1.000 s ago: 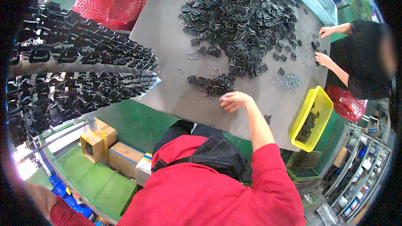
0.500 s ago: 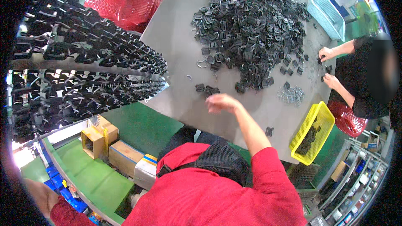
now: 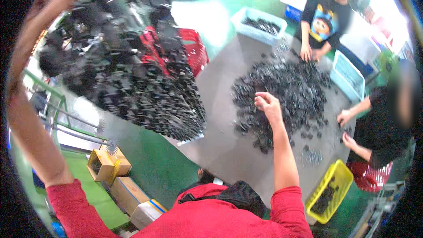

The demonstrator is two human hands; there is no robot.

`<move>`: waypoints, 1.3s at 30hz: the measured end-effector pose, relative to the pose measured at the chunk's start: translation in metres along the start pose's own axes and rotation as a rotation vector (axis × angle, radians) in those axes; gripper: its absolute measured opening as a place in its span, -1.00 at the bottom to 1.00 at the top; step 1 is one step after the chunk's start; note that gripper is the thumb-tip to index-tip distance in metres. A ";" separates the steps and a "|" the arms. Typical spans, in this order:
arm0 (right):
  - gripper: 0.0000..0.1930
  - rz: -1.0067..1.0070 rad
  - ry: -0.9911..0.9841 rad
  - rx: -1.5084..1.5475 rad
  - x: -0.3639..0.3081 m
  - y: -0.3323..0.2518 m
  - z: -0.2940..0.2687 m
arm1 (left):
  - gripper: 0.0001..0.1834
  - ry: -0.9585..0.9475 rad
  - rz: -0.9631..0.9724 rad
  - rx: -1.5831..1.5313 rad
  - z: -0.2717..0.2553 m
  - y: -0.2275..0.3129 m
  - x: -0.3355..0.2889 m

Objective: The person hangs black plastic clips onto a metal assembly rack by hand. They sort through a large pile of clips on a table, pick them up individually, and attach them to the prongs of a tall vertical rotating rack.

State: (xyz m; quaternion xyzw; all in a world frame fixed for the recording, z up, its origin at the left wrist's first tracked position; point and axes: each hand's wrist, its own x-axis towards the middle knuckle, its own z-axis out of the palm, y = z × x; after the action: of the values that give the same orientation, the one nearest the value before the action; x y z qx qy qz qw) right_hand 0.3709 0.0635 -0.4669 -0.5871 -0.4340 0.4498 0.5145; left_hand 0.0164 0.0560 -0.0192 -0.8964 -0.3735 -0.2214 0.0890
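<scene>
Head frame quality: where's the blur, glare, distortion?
Head view: upper part of the black rack mass at left is smeared, probably motion blur; head view: glare whites out some green floor beyond the table; head view: fisheye leaves black corners; head view: right hand, seen against the dark pile, is clearer, its grip unreadable.

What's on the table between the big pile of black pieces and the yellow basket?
In the head view, a small heap of silvery pieces lies on the grey table between the black pile and the yellow basket.
</scene>
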 end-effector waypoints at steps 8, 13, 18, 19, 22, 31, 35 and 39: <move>-0.82 -0.910 -0.106 0.108 -0.056 -0.298 0.110 | -0.61 -0.007 0.187 0.272 0.002 0.022 0.007; -0.78 -1.015 -0.088 0.079 -0.080 -0.355 0.145 | -0.59 0.012 0.179 0.268 -0.005 0.026 -0.001; -0.82 -0.975 -0.149 0.184 -0.071 -0.361 0.153 | -0.35 -0.094 0.305 0.269 -0.018 0.020 -0.003; -0.82 -0.980 -0.154 0.186 -0.070 -0.361 0.155 | -0.35 -0.091 0.301 0.274 -0.022 0.015 -0.004; -0.84 -0.978 -0.060 0.075 -0.071 -0.362 0.155 | -0.32 -0.228 0.311 -0.097 -0.028 0.004 -0.002; -0.81 -0.992 0.014 0.004 -0.075 -0.364 0.161 | -0.55 -0.018 0.482 0.069 -0.019 -0.008 -0.013; -0.82 -0.868 0.037 0.040 -0.079 -0.363 0.144 | -0.60 0.030 0.573 -0.030 -0.009 -0.005 -0.003; -0.82 -0.962 0.110 0.108 -0.071 -0.357 0.166 | -0.61 0.091 0.560 -0.009 -0.008 -0.016 -0.013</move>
State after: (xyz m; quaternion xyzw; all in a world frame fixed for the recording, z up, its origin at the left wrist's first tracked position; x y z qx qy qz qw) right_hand 0.1764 0.0634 -0.1172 -0.3152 -0.6045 0.1510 0.7159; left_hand -0.0057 0.0569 -0.0176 -0.9541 -0.1061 -0.2300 0.1595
